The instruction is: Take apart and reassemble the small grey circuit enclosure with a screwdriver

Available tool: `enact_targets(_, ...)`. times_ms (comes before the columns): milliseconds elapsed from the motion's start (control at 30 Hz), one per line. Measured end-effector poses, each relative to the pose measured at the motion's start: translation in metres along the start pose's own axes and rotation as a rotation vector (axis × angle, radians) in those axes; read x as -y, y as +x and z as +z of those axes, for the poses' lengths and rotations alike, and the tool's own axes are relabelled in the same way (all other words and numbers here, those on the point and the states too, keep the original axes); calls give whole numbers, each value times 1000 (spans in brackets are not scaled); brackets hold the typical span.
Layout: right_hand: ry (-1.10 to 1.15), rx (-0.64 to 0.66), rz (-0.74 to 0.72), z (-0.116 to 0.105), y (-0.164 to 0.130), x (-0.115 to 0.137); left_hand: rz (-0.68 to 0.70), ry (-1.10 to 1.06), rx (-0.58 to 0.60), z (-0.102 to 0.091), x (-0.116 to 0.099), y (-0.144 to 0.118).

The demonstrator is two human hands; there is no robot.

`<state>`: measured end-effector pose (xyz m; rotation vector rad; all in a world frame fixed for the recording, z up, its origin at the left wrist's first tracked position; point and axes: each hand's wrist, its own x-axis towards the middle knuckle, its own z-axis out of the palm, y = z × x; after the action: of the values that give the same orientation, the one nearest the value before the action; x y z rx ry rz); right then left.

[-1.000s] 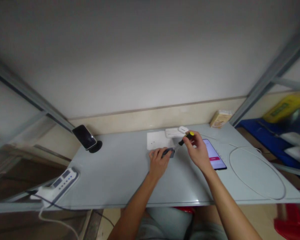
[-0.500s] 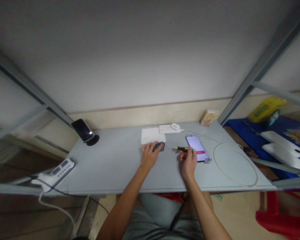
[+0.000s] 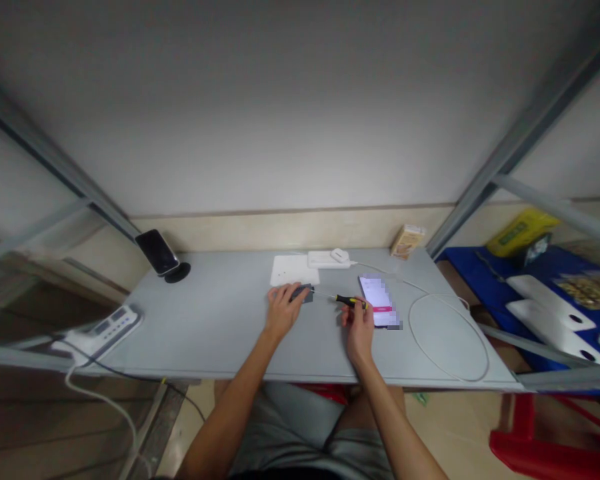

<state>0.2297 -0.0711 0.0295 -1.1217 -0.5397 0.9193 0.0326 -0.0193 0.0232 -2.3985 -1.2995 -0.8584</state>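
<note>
My left hand [image 3: 282,311] rests on the table with its fingers closed over a small dark grey block-like object [image 3: 307,295], whose exact kind I cannot make out. In my right hand [image 3: 359,327] is a screwdriver [image 3: 349,301] with a black and yellow handle. Its thin metal shaft points left, and the tip meets or nearly meets the right end of the dark object. Just behind my left hand lies a white sheet or flat panel [image 3: 294,270] with a few small dark marks. A lit phone [image 3: 377,300] lies face up beside my right hand, partly behind it.
Along the back of the grey table [image 3: 195,340] are a white power strip [image 3: 325,260] with a plug and a small box [image 3: 407,241]. A white cable [image 3: 411,333] loops at right. A phone on a stand [image 3: 157,253] and another power strip [image 3: 110,333] are at left.
The whole view has shifted a little, so the table and things on it appear further left. Both hands keep their holds, and the screwdriver stays against or close to the dark object.
</note>
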Motion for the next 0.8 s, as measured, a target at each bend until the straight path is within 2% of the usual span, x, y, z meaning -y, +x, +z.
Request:
enact_targets(167,9,-8,27,-1,0,-3,-7,7,-5,2,0,-2)
enact_targets(433,-18,5,-22,-4,-1,-4,12,40,-7,3,-1,1)
enact_targets(800,-287,74,-7,5,-7,6,57,-53,-72,4,-2,1)
